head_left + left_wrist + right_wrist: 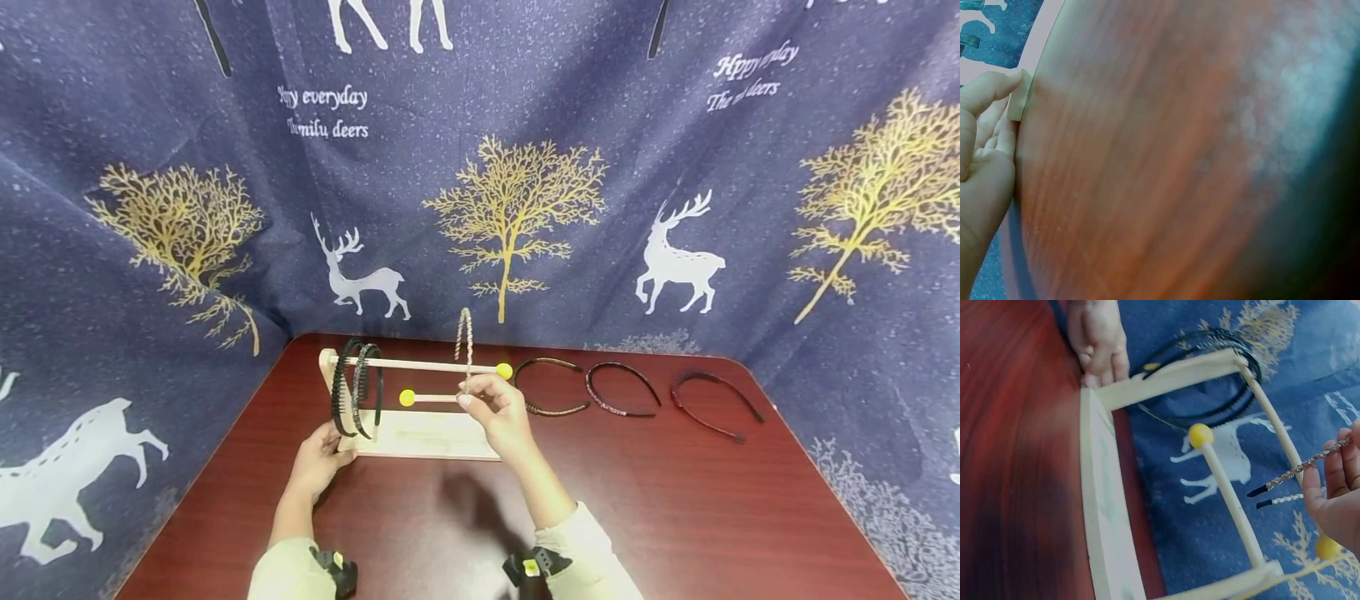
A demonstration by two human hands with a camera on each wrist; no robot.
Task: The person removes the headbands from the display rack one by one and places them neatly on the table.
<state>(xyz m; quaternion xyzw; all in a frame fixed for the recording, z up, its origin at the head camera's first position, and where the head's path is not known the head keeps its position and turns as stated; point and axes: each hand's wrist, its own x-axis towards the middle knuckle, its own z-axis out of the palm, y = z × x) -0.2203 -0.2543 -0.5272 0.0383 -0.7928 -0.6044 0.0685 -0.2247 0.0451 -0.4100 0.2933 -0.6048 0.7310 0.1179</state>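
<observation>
My left hand (318, 460) grips the left end of a wooden headband stand (420, 435), its thumb along the front edge of the base. In the left wrist view, the fingers (997, 90) pinch that corner. My right hand (501, 414) pinches a beaded, light-coloured headband (467, 342), held upright across the upper rod near its yellow ball end. Its black tips (1259, 491) point toward the stand's inside in the right wrist view. Two dark headbands, one toothed black (339, 392) and one glittery (358, 392), hang at the rod's left end.
Three more headbands lie on the red-brown table to the right: a gold-toned one (551, 412), a pink-and-dark one (618, 411) and a dark red one (712, 427). The lower rod (435, 398) ends in a yellow ball (407, 397). A blue deer-print cloth hangs behind the table.
</observation>
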